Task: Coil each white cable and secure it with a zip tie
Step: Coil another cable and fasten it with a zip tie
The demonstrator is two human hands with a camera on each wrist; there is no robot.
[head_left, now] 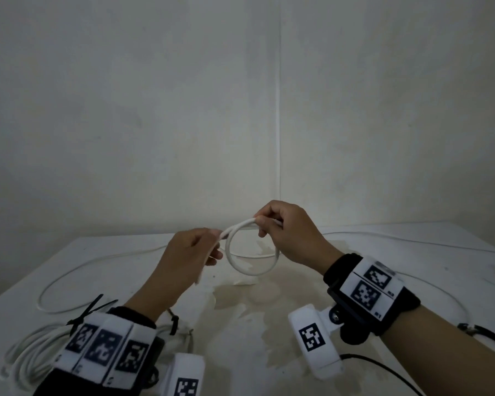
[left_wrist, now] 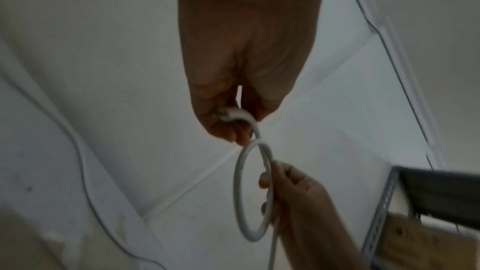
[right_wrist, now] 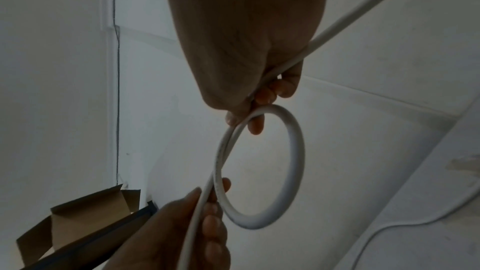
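Note:
Above the stained white table (head_left: 143,284) I hold a white cable (head_left: 242,268) bent into one small round loop. My left hand (head_left: 216,247) pinches it at the loop's left side, where the strands cross. My right hand (head_left: 262,224) grips the loop's top right, fingers curled round the cable. In the left wrist view the left hand (left_wrist: 235,128) pinches the cable (left_wrist: 237,192) near its end, and the right hand (left_wrist: 270,184) holds the loop's far side. In the right wrist view the loop (right_wrist: 296,161) hangs between the right hand (right_wrist: 249,116) and the left hand (right_wrist: 210,194).
The cable's slack (head_left: 69,274) trails across the table on both sides. A coiled white cable bundle (head_left: 26,352) lies at the near left with black zip ties (head_left: 93,307) by it. Another black tie (head_left: 482,331) lies at the right. Walls stand close behind.

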